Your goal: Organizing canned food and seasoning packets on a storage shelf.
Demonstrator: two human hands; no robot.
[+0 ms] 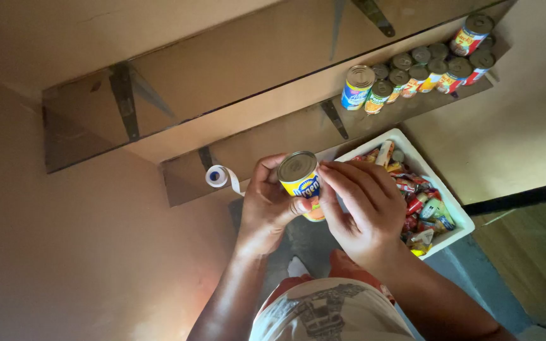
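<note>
Can [301, 183] clasped in left hand [266, 208] and right hand [361, 211], just beside white bin [459, 211] rim.

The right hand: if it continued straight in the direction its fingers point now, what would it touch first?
The right hand points left, its fingertips already on the yellow can. Past it, probably the left hand holding the can.

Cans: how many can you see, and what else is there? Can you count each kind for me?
Cans on the shelf: about 14, some partly hidden
Can held in both hands: 1
White bin of packets: 1
Roll of white tape: 1
Left hand and right hand: 2
Total: about 19
</note>
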